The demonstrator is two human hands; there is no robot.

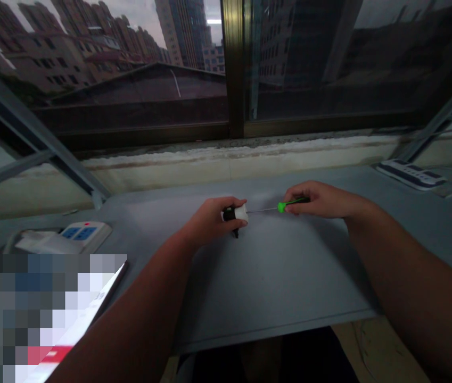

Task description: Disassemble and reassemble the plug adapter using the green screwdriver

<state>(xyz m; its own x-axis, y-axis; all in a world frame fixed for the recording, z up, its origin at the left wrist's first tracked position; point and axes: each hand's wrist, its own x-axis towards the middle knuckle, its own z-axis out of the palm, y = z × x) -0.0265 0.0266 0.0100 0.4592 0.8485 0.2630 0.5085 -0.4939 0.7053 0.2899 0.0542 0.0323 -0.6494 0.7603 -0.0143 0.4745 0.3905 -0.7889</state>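
Observation:
My left hand (213,222) is closed around a small black and white device (240,214), its white end facing right. A short black piece sticks out below that device, toward the table's front. My right hand (313,199) grips a screwdriver (282,207) by its green and black handle. The thin metal shaft runs left from the handle, and its tip meets the white end of the device. Whether the tip sits inside an opening there is too small to tell. Both hands are just above the grey table (265,282).
On the left lies a white power strip (93,232) with blue sockets, beside a blurred-out, bright-edged area. Another power strip (409,174) lies at the far right. Grey metal frame legs (66,165) stand at the table's back, before a window (138,101).

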